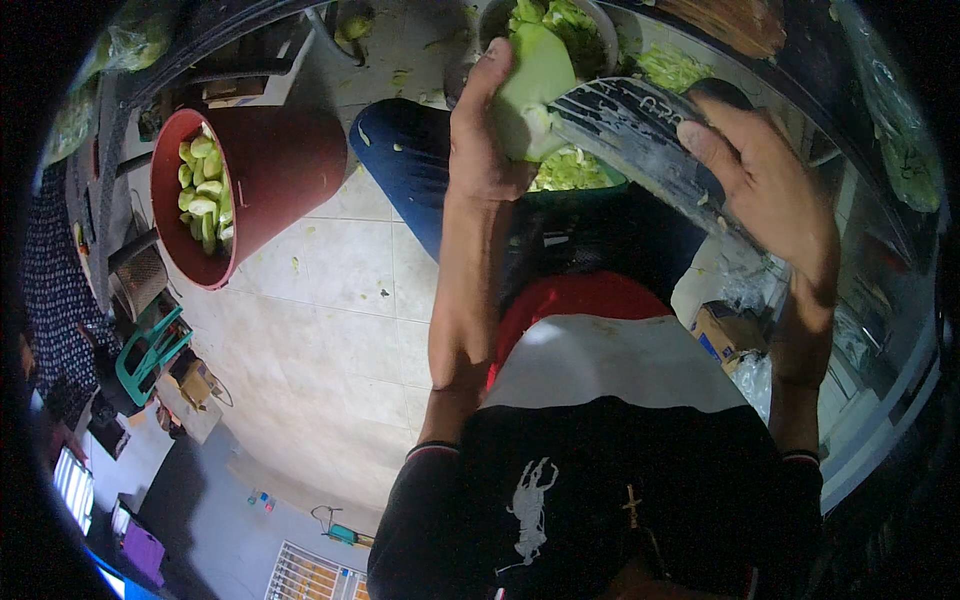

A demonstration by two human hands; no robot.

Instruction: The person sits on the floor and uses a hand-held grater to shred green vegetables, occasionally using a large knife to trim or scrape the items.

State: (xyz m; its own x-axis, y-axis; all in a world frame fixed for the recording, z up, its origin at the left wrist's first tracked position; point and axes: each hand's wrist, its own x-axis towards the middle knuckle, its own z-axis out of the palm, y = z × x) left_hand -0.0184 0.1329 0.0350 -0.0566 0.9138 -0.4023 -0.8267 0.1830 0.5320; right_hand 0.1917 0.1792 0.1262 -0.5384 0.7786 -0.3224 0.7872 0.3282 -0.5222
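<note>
My left hand (480, 145) is closed round a large pale green peeled fruit (540, 80), thumb along its side, held up over my lap. In my right hand (765, 185) is a broad, dark, flat tool (635, 135) with pale wet streaks; whether it is a knife or a slicer I cannot make out. Its far end touches the lower part of the fruit, or lies just in front of it. Beneath them, light green shreds (572, 172) fill a green-rimmed container between my knees, partly hidden by my hands.
A reddish-brown bucket (285, 150) lies tilted toward view at the left, with several peeled green fruits (205, 190) inside. Past my hands stands a bowl (608, 35) of green pieces. More shreds (675, 68) lie right of it. A cardboard box (728, 335) is near my right forearm.
</note>
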